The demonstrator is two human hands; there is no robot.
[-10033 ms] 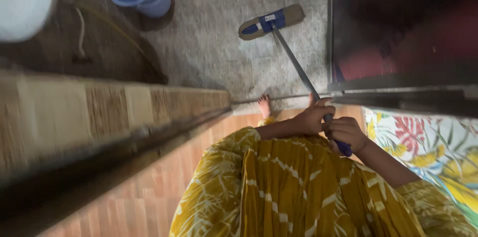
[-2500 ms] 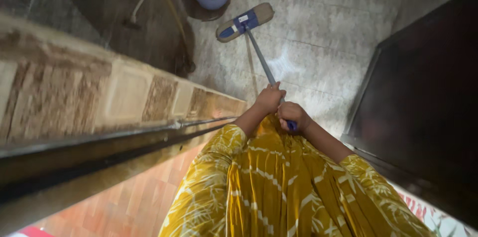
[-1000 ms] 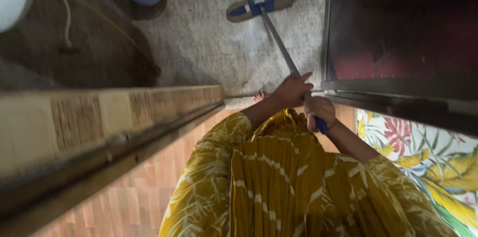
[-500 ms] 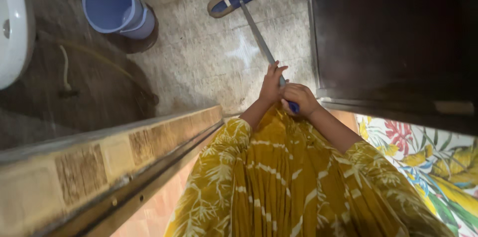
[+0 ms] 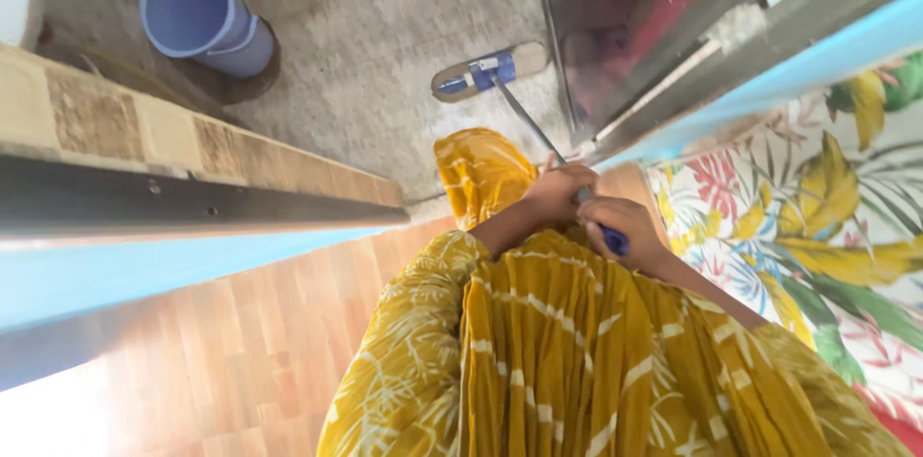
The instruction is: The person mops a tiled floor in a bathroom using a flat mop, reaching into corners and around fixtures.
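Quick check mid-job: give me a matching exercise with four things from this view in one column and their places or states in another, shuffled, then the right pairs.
Things:
1. bucket
2. mop head
3. right hand
4. floral fabric

Places or states:
A. closed on the blue grip at the handle's end
B. flat on the grey floor beside the dark door
C. at the right edge of view
D. standing upright on the floor, upper left

Pairs: 1-D, 2-B, 3-A, 4-C

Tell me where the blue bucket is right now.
In the head view the blue bucket stands upper left on the grey floor, beyond the tiled wall edge, well left of the mop head.
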